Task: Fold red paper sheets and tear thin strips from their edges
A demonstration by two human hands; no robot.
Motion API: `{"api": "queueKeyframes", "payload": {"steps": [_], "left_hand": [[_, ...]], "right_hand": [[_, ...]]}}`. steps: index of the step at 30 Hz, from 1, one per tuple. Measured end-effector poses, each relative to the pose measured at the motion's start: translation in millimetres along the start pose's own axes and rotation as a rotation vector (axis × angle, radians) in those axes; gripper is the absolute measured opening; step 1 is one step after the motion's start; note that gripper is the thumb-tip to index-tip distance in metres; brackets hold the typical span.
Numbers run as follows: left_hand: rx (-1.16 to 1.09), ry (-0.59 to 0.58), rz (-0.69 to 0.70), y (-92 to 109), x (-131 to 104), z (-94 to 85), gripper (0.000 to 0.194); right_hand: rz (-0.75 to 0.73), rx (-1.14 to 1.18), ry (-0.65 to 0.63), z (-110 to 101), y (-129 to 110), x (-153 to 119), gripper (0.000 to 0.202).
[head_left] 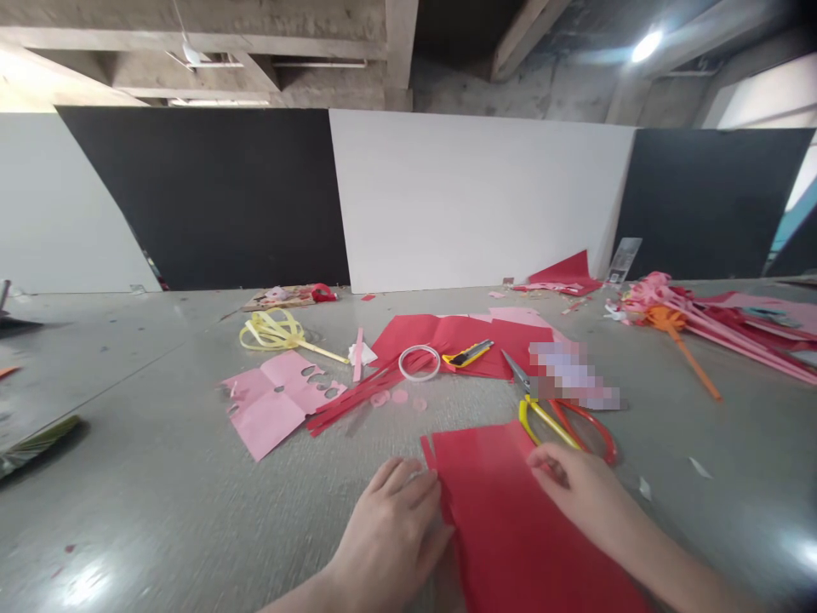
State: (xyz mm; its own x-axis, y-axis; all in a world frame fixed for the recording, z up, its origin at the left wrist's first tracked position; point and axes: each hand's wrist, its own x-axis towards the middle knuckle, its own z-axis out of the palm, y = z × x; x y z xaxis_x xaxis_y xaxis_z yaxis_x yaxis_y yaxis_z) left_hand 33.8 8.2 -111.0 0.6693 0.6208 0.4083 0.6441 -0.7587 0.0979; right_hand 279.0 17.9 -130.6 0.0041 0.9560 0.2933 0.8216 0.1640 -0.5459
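Note:
A large sheet of red paper (511, 519) lies on the grey table right in front of me. My left hand (396, 528) is closed at the sheet's left edge, where a narrow red strip (428, 453) shows beside it. Curled fingers of my right hand (568, 481) pinch the sheet near its upper right edge. Just beyond that hand lie scissors (536, 409) with one yellow and one red handle, blades spread, partly behind the hand. A yellow utility knife (469, 353) and a white ring (419, 363) rest farther back.
Cut pink paper (274, 409), red strips (357, 396) and a yellow ribbon bundle (273, 330) lie left of centre. Right are pink paper strips (677, 302) and an orange ribbon (693, 358). A pixelated item (574, 375) touches the scissors. White and black panels (485, 200) stand behind.

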Motion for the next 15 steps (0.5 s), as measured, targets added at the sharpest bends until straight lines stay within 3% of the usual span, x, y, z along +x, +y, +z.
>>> {"api": "queueKeyframes", "payload": {"steps": [15], "left_hand": [[-0.007, 0.009, -0.017, 1.3, -0.9, -1.3, 0.019]], "right_hand": [[0.011, -0.044, -0.131, -9.4, -8.3, -1.3, 0.008]]}}
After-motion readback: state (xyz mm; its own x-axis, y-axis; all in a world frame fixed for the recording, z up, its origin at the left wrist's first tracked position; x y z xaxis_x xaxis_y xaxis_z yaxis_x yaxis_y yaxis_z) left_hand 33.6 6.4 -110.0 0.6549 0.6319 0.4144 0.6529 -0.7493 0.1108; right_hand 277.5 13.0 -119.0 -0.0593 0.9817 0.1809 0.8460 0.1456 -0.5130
